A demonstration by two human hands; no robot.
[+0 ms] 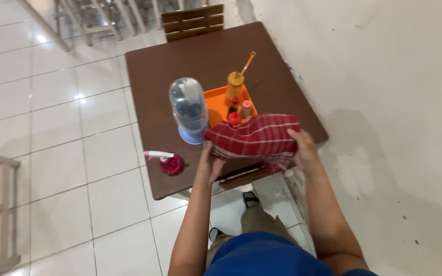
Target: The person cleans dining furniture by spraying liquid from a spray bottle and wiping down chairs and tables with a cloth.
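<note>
A red checked cloth (258, 138) is held up over the near edge of a brown square table (154, 76). My left hand (209, 164) grips the cloth's lower left corner. My right hand (304, 151) grips its right edge. The cloth hangs between both hands, just in front of an orange tray (216, 105) and partly hides it.
On the tray stand an orange jar with a spoon (236, 84) and small bottles (245, 109). A clear upturned container on a blue base (189, 111) stands left of the tray. A pink spray bottle (168, 162) lies near the table's front left. A wooden chair (192, 21) stands at the far side. A wall runs along the right.
</note>
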